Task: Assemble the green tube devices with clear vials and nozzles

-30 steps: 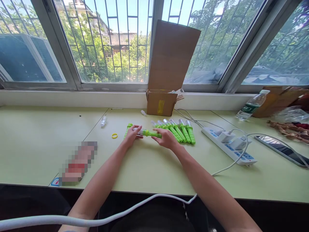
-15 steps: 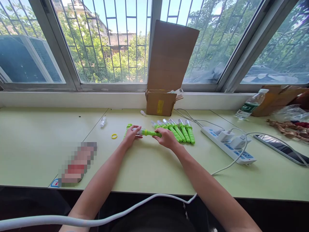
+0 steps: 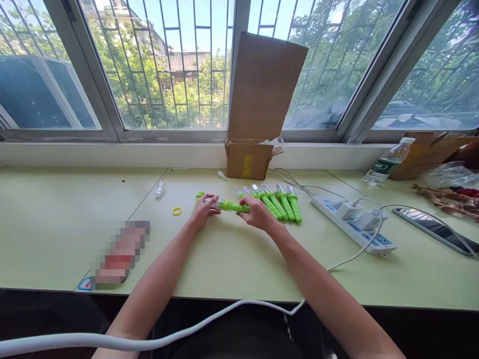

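Observation:
Between my two hands lies a green-handled stick with a clear tube end and a yellow ring (image 3: 227,205), held level above the table. My left hand (image 3: 204,209) is closed around the clear end. The green handle end is gripped by my right hand (image 3: 256,212), thumb and fingers pressed together. Just behind my left hand sits another green piece (image 3: 199,195), partly hidden. Beyond my right hand, several similar green sticks with clear tops (image 3: 279,202) lie side by side. A loose yellow ring (image 3: 177,211) rests left of my left hand.
An open cardboard box (image 3: 247,159) stands by the window. Small clear pieces (image 3: 160,189) lie on the table (image 3: 224,259). To the right are a power strip (image 3: 354,224) with cables, a phone (image 3: 430,227) and a water bottle (image 3: 387,162). A white cable (image 3: 187,331) crosses in front.

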